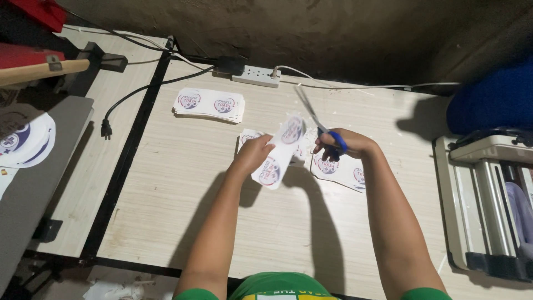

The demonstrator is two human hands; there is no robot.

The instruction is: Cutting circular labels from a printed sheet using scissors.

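**Scissors up, strip held slantwise**

Above the pale wooden table [194,183] we hold a white paper strip of round purple-and-red stickers [280,153] in our left hand [252,154], grip pinched on its left edge. It slants from lower left to upper right. Just right of it, our right hand [341,145] is closed through the blue-handled scissors [319,125], blades parted and pointing up-left past the strip's top end.

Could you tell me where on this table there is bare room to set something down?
Bare wood lies at the near left, between the black seam and the left hand, and behind the scissors toward the power strip. It is crowded around both hands, with the held sheet, loose printed sheets and the stack.
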